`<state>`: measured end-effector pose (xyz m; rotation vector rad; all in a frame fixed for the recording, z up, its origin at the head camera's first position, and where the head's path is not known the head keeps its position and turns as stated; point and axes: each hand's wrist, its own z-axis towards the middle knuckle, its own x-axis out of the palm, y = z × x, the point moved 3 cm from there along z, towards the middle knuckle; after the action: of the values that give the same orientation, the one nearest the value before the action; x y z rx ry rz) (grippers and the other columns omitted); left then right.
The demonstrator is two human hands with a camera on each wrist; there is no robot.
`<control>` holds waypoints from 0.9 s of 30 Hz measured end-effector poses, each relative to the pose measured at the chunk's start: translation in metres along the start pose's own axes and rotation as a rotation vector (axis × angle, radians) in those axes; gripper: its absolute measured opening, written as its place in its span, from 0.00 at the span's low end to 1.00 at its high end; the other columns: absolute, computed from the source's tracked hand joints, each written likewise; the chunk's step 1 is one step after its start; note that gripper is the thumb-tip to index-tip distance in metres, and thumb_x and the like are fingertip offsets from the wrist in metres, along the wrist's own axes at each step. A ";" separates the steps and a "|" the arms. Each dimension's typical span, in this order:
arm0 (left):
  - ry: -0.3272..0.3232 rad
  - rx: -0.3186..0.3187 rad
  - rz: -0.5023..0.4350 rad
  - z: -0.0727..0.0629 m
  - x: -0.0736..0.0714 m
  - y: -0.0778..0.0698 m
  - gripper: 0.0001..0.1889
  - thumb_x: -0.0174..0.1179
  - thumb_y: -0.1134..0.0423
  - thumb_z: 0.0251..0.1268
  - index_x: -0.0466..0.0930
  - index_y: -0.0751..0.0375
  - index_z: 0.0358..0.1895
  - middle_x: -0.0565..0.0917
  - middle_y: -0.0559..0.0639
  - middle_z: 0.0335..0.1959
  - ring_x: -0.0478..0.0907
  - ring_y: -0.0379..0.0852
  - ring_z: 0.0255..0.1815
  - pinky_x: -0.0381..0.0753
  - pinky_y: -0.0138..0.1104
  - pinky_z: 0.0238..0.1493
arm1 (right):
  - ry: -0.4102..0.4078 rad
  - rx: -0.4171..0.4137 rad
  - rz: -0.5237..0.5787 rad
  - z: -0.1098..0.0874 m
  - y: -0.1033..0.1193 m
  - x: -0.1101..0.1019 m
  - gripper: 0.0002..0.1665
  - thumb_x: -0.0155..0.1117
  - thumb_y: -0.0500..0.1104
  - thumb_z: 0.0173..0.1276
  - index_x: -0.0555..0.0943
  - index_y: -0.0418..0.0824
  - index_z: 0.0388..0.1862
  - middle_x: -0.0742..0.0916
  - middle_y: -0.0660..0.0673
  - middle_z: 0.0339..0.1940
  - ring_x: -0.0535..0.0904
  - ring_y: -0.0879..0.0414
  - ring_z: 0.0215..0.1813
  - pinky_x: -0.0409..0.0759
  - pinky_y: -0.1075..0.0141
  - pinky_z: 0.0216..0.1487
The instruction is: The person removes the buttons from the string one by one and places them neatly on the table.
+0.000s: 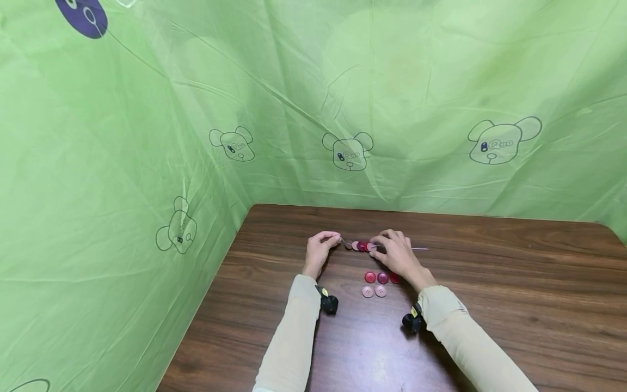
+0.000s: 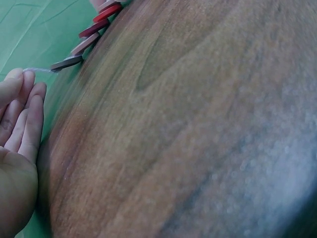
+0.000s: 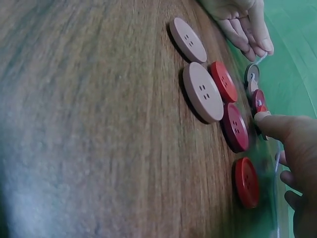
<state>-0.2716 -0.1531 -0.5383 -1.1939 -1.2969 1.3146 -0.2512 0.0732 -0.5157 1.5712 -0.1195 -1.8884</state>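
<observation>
Button strand (image 1: 361, 246) — overlapping, in grey, pink, maroon and red, on pale cord (image 1: 420, 249); sits beyond five loose buttons (image 1: 382, 278). Probably light, hard, slippery-faced; cord limp, best taken near its ends. Left hand (image 1: 318, 255): pinches cord beside the grey button (image 2: 67, 63). Right hand (image 1: 398, 255): pinches the pink end button (image 1: 370, 247).

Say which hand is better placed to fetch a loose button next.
Probably the right hand: it is nearer the loose buttons, touching the right end of the strung buttons. The left hand is farther off, pinching the string beyond their other end.
</observation>
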 end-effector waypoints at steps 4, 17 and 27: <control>0.007 0.001 -0.008 -0.001 0.001 0.000 0.07 0.65 0.67 0.60 0.86 0.67 0.38 0.88 0.57 0.34 0.84 0.38 0.34 0.84 0.33 0.43 | 0.007 0.005 -0.010 0.000 0.000 0.001 0.16 0.68 0.50 0.62 0.82 0.44 0.46 0.79 0.40 0.54 0.69 0.39 0.58 0.64 0.46 0.55; -0.008 -0.015 -0.014 0.000 0.000 -0.001 0.09 0.66 0.66 0.59 0.85 0.68 0.39 0.88 0.59 0.36 0.84 0.40 0.36 0.84 0.33 0.44 | -0.059 0.006 0.038 -0.003 -0.003 -0.002 0.14 0.70 0.49 0.60 0.83 0.43 0.41 0.81 0.40 0.49 0.70 0.39 0.57 0.65 0.45 0.53; 0.012 0.036 -0.048 -0.002 0.000 -0.003 0.08 0.65 0.67 0.60 0.85 0.69 0.39 0.88 0.58 0.34 0.85 0.42 0.36 0.84 0.33 0.44 | -0.035 0.039 0.047 -0.006 -0.010 -0.006 0.14 0.68 0.51 0.62 0.83 0.45 0.43 0.81 0.41 0.51 0.70 0.40 0.58 0.64 0.45 0.55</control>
<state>-0.2695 -0.1528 -0.5354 -1.1378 -1.2810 1.2890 -0.2499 0.0859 -0.5166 1.5481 -0.2081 -1.8876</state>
